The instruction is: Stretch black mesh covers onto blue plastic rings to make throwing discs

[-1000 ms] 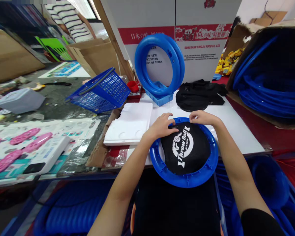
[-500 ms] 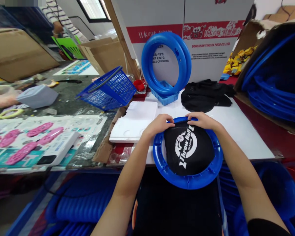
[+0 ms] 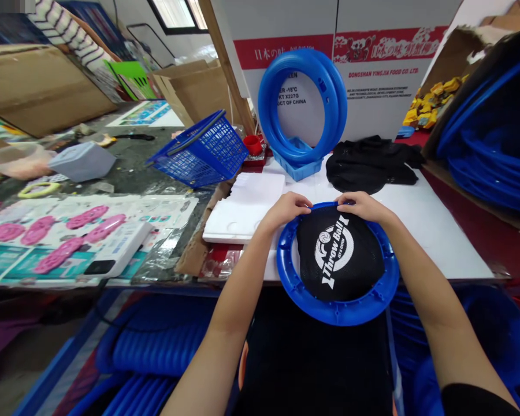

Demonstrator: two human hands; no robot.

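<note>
A blue plastic ring (image 3: 338,312) lies tilted at the near edge of the white board, with black printed fabric (image 3: 353,260) inside it reading "Throw Ball". My left hand (image 3: 288,209) grips the ring's far rim, left of its top, fingers closed at the fabric's edge. Just to the right, my right hand (image 3: 362,208) pinches the same rim and fabric edge, a small gap between the two hands. Behind them, more blue rings (image 3: 269,110) stand upright in a light blue basket (image 3: 301,171). Black fabric pieces (image 3: 368,164) lie on the board to their right.
White foam pieces (image 3: 238,216) and a dark blue basket (image 3: 199,151) are on the left. Pink pieces (image 3: 60,254) and a white box (image 3: 119,249) lie further left. A carton of blue rings (image 3: 481,167) stands right. A person in striped clothing (image 3: 65,34) is at the back left.
The view has shifted, so most things appear further right. Both hands keep their hold at the ring's far rim. The person at the back left has leaned or moved leftward.
</note>
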